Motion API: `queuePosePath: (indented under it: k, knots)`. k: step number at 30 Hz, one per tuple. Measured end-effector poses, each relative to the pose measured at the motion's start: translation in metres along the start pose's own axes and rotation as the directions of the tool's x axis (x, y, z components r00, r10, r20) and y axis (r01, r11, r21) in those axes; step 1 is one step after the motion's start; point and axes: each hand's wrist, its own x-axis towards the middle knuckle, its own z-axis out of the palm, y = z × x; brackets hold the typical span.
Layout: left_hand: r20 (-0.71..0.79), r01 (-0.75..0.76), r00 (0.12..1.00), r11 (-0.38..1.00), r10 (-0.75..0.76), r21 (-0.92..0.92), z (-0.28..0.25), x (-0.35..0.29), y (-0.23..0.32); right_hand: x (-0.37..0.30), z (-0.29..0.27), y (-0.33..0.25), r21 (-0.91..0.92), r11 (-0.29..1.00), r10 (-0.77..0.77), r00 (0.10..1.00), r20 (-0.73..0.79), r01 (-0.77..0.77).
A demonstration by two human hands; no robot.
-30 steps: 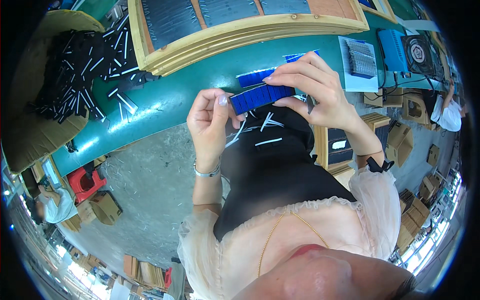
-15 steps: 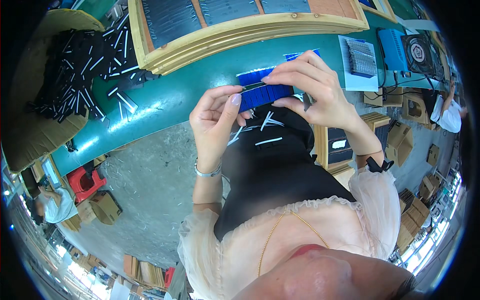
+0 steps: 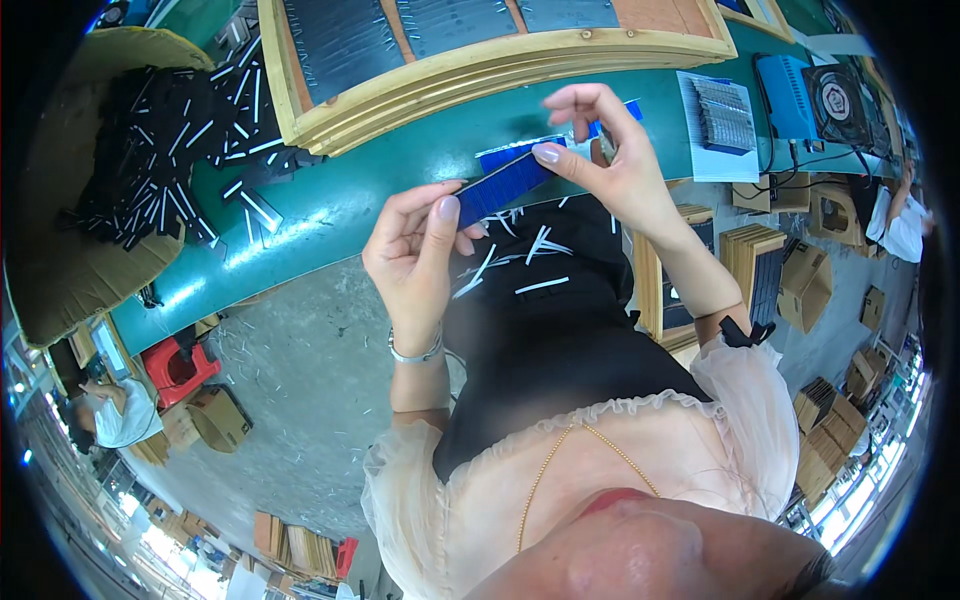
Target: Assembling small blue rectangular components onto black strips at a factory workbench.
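My left hand [image 3: 412, 255] pinches the left end of a blue segmented strip [image 3: 498, 192] with a thin pale edge, between thumb and fingers. The strip slants up to the right, above my lap near the table's front edge. At its raised right end is the thumb of my right hand [image 3: 622, 170]; whether it touches or only overlaps the strip, I cannot tell. The other right fingers are lifted and spread apart. Just behind the held strip another blue strip [image 3: 492, 158] lies on the green table [image 3: 385, 190], and a further blue piece [image 3: 633, 107] shows behind my right hand.
Stacked wooden frames [image 3: 520, 60] with dark sheets stand at the back. At left, a cardboard box [image 3: 60, 290] spills black pieces with white strips [image 3: 150, 150]. White slivers [image 3: 542, 285] lie on my black apron. A blue device [image 3: 785, 98] and grey pieces on paper [image 3: 722, 115] are at right.
My right hand has released its grip on the strip's right end and its fingers have opened and lifted. The left hand has moved slightly left and down, and the strip is steeper.
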Motion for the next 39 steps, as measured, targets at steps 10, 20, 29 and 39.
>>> queuePosePath:
  k: [10, 20, 29, 39]
  knots:
    - [-0.132, -0.244, 0.892, 0.707, 0.431, 0.664, -0.002, 0.014, -0.013, 0.003, 0.0, -0.002, 0.199, 0.966, 0.138, 0.979, 0.151, -0.167]
    - [0.103, 0.218, 0.976, 0.826, -0.193, -0.52, -0.04, 0.005, -0.025, 0.001, 0.031, -0.009, 0.339, 0.906, -0.366, 0.874, 0.321, 0.254]
    - [-0.428, 0.108, 0.704, 0.51, 0.567, 0.854, -0.123, 0.064, 0.006, 0.043, -0.018, -0.018, -0.163, 0.838, -0.521, 0.852, 0.044, 0.521]
    - [-0.558, 0.461, 0.766, 0.332, 0.32, 0.823, -0.228, 0.072, -0.025, 0.213, -0.19, 0.079, -0.772, 0.605, -0.413, 0.906, -0.094, 0.195]
